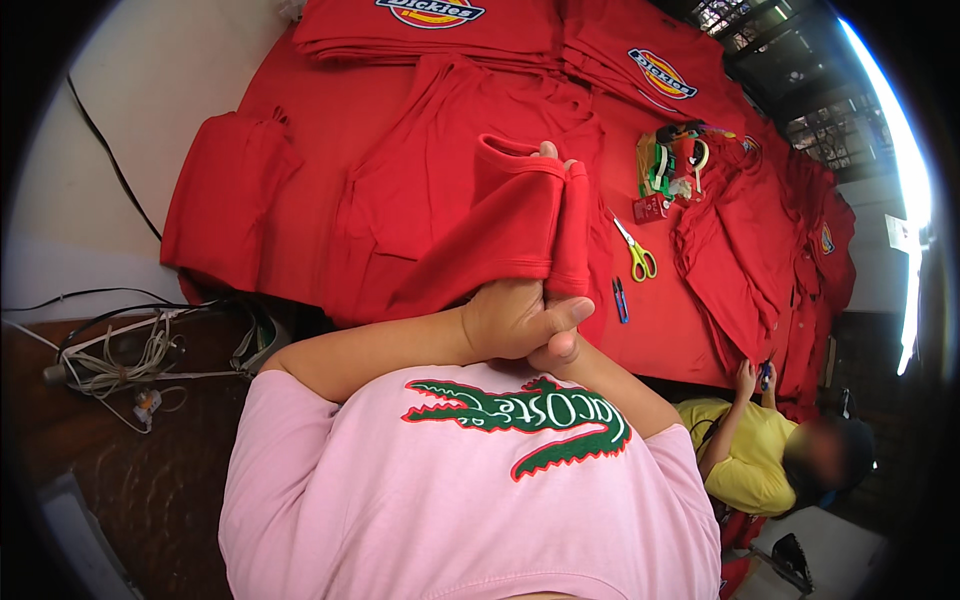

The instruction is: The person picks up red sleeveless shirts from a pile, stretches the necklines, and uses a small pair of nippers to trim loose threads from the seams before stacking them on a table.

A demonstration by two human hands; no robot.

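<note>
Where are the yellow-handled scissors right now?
In the head view, the yellow-handled scissors lie on the red cloth-covered table, right of the person's hands, just above the small blue snips and below the red tape dispenser.

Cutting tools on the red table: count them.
2. The yellow-handled scissors lie right of the held red garment; the small blue thread snips lie just below them. Others may hide in the clutter of tape rolls.

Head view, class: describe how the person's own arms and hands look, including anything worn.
Both forearms are bare, with no gloves, watch or rings visible on the left hand or the right hand. Short sleeves of a pink T-shirt, bearing a green crocodile print edged in red, end above the elbows.
</note>
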